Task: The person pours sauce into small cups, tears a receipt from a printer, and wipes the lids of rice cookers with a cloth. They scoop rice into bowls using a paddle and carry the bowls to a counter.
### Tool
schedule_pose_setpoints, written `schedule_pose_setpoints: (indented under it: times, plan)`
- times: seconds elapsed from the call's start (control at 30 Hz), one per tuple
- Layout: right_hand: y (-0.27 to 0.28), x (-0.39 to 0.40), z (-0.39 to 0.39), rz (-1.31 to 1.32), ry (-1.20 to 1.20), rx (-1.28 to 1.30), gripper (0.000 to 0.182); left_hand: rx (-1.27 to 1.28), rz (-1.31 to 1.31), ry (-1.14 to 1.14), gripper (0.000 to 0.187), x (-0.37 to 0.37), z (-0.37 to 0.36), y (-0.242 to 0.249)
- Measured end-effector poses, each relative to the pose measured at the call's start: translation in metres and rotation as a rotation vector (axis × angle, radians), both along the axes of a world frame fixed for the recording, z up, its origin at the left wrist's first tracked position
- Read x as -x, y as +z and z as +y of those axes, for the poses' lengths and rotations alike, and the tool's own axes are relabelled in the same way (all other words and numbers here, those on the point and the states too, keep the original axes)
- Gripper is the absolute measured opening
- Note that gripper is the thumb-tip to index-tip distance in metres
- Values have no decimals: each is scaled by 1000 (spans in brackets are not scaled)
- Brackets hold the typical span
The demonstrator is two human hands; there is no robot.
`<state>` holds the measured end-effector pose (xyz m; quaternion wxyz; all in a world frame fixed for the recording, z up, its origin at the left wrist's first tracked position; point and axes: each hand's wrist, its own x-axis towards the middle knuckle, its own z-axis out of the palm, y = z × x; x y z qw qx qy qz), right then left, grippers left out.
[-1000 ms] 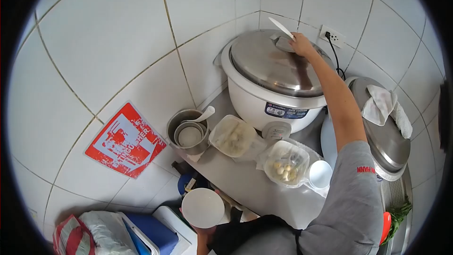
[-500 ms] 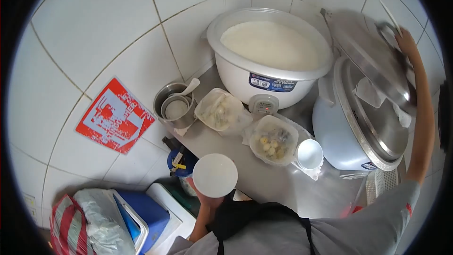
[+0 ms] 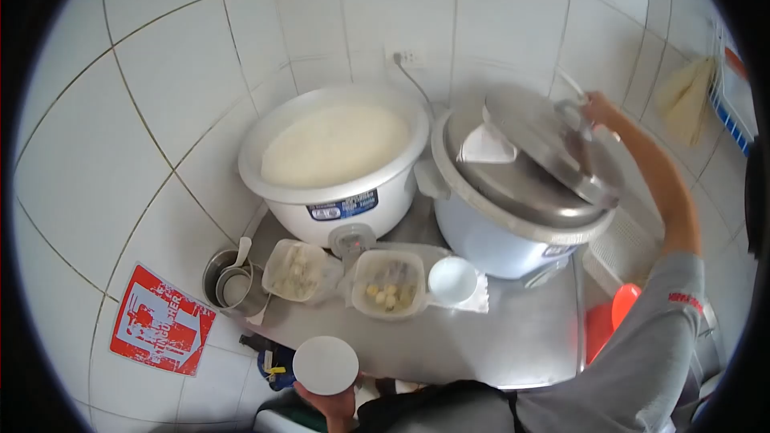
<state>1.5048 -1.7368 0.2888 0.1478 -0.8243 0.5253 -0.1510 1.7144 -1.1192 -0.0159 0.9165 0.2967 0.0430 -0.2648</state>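
Note:
My left hand (image 3: 335, 404) holds a white bowl (image 3: 326, 365) from below, in front of the metal counter's left edge. On the right, my right hand (image 3: 600, 111) is closed at the handle of a metal lid (image 3: 539, 138), with a slim white utensil (image 3: 569, 82) sticking up from the same grip. The lid tilts over the pale blue rice cooker (image 3: 480, 228), above a metal surface and a white cloth (image 3: 486, 147) at its opening. Left of it, a white rice cooker (image 3: 281, 210) stands uncovered, full of white rice (image 3: 335, 141).
On the steel counter (image 3: 513, 341) stand two plastic-wrapped food tubs (image 3: 295, 271), a small white bowl (image 3: 452, 281) and a metal pot (image 3: 215, 282) with a white-handled scoop. A perforated white basket (image 3: 622, 244) and red container (image 3: 597, 329) lie right. Tiled walls enclose the counter.
The view has swung right and lifted. My right hand has brought the lid lower over the blue cooker, covering more of its opening. The bowl stays in my left hand.

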Motion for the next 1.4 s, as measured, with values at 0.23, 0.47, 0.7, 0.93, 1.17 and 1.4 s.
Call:
schedule_pose_setpoints:
  times: [0.23,0.47,0.7,0.93,1.17,1.4]
  plan:
    - [3,-63,-33,15,213,217,24,27,79,-15,79,14,-3,-9]
    - [18,-128,15,51,285,-10,32,29,-15,-4,80,24,-8,4]
    - [52,-140,25,-111,267,116,39,-41,-43,35,80,20,-9,11]
    - [76,-55,204,-1965,1881,-1036,61,58,52,-28,75,12,-55,60]
    - [11,-88,268,-2300,2299,-1207,58,819,-379,-337,87,26,-107,120]
    - [-30,-161,317,-2372,1937,-1111,70,1009,-371,-461,96,52,-163,185]
